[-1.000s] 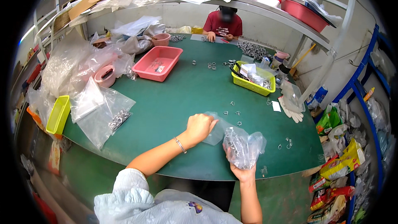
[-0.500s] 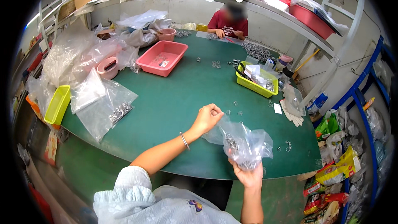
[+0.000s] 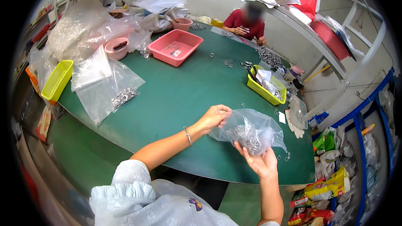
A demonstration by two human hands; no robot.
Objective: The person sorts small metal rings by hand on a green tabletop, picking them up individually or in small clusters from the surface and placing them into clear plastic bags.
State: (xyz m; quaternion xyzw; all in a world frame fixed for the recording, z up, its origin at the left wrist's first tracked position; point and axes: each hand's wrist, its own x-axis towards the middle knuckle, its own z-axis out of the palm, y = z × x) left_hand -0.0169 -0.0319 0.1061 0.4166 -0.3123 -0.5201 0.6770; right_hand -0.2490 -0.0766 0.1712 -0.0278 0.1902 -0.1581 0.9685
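Note:
A clear plastic bag (image 3: 270, 123) holding a heap of small grey metal rings (image 3: 247, 137) is above the table's near edge, between my hands. My left hand (image 3: 214, 119) pinches the bag's left edge, its fingers closed on the film. From below and the right, my right hand (image 3: 261, 163) grips the bulging part, fingers curved round the rings through the plastic. A few loose rings (image 3: 287, 156) lie on the green table just right of the bag. On the left, another clear bag (image 3: 98, 100) lies flat with similar rings in its corner.
A pink tray (image 3: 176, 60) and a pink bowl (image 3: 182, 24) stand toward the back. A yellow-green basket (image 3: 266, 92) with papers and rings is at right, near a white glove (image 3: 294, 124). Across the table sits a person in a dark red shirt (image 3: 247, 29) beside a ring pile (image 3: 269, 57).
The bag has turned and spread out between my hands, the rings settling into one heap. My right hand has moved up and right; the whole view has shifted slightly.

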